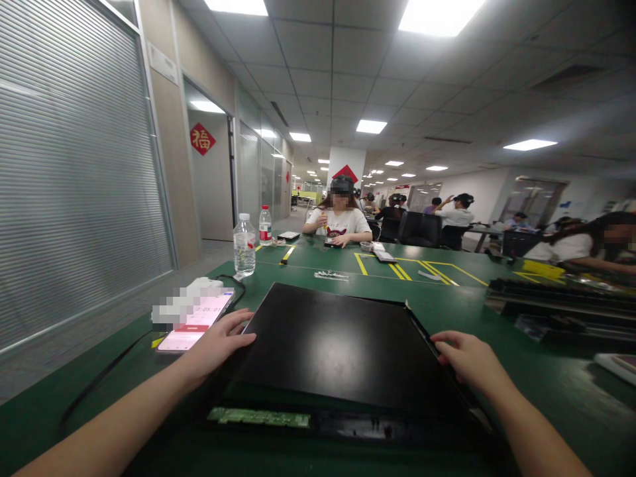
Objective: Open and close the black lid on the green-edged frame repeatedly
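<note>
A black LCD panel lies before me on the green table, its dark face up and reflecting a bright patch. Along its near side runs a black strip with a green circuit board. My left hand grips the panel's left edge, thumb on top and fingers at the side. On the opposite side, my right hand pinches the right edge, where a thin dark frame stands apart from the panel. Parts of the fingers on both hands are hidden. A small pale tab sticks up at the far right corner.
Left of the panel lie a lit phone and a black cable. Two water bottles stand beyond. Across the table a person handles a small device. Long black parts are stacked at the right.
</note>
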Demonstrator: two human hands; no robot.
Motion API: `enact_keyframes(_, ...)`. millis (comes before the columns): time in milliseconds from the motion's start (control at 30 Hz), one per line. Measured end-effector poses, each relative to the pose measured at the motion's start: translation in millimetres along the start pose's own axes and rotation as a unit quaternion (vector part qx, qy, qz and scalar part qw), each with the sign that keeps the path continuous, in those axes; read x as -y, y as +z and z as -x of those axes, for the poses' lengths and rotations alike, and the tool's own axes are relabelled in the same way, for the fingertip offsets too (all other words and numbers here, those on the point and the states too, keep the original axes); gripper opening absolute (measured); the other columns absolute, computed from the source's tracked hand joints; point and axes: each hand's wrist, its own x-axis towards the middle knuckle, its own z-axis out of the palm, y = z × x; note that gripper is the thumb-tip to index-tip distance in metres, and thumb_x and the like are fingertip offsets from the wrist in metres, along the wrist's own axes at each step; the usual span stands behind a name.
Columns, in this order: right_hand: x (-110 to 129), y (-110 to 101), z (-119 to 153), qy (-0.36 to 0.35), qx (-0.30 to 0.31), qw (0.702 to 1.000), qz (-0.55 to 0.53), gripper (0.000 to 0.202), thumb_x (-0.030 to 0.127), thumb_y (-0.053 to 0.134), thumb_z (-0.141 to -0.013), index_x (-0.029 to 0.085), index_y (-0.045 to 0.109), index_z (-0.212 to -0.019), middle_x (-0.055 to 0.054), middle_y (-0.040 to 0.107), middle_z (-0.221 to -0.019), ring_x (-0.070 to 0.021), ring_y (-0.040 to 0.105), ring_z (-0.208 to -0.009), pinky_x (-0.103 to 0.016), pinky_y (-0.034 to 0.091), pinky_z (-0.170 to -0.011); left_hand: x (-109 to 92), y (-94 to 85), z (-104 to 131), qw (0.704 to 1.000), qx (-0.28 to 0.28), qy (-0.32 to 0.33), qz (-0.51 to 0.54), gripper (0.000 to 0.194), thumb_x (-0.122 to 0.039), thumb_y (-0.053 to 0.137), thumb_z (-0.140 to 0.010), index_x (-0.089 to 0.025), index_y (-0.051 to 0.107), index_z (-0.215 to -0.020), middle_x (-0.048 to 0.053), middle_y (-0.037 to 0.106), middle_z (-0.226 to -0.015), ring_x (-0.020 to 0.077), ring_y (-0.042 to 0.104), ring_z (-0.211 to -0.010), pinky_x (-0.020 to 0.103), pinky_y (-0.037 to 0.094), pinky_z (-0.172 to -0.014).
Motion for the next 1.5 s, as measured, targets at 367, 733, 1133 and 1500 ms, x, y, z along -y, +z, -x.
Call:
enact_keyframes(367, 0, 0, -2, 0.001, 0.006, 1.000, 0.002, 0.037, 0.033, 0.046, -0.073, 0.018, 0.066, -0.100, -0.003, 0.067, -0.064, -0.0129, 0.055, -0.041, -0.024, 0.042, -0.043, 3, 1.3, 0, 0.998, -0.003, 0.009, -0.060, 0.046, -0.029, 0.073, -0.053, -0.017, 0.064, -0.096, 0.013, 0.044, -0.137, 0.0303, 0.041, -0.124, 0.036, 0.029, -0.104)
enact_keyframes(733, -1, 2, -3, 0.002, 0.003, 1.000, 0.010, 0.037, 0.033, 0.044, -0.073, 0.018, 0.065, -0.099, -0.002, 0.066, -0.064, -0.0129, 0.055, -0.041, -0.025, 0.043, -0.046, -8, 2.2, 8, 0.999, 0.044, 0.013, 0.008, 0.038, -0.026, 0.072, -0.059, -0.019, 0.063, -0.094, 0.009, 0.065, -0.112, 0.0288, 0.054, -0.112, 0.038, 0.041, -0.095)
enact_keyframes(1133, 2, -1, -1, 0.004, 0.004, 1.000, -0.001, 0.037, 0.032, 0.046, -0.071, 0.018, 0.066, -0.099, -0.003, 0.067, -0.065, -0.0130, 0.055, -0.042, -0.024, 0.043, -0.043, 13, -1.9, -5, 0.997, 0.014, 0.025, -0.066, 0.033, -0.020, 0.070, -0.053, -0.018, 0.061, -0.084, 0.011, 0.044, -0.137, 0.0280, 0.042, -0.125, 0.033, 0.033, -0.102)
enact_keyframes(1500, 3, 1, -1, 0.004, -0.002, 1.000, 0.004, 0.037, 0.033, 0.045, -0.072, 0.018, 0.065, -0.098, -0.002, 0.067, -0.063, -0.0127, 0.055, -0.040, -0.025, 0.044, -0.046, 7, -3.3, -6, 0.996, -0.005, 0.028, -0.084, 0.018, -0.025, 0.068, -0.056, -0.018, 0.066, -0.073, 0.010, 0.053, -0.127, 0.0303, 0.041, -0.124, 0.037, 0.028, -0.103)
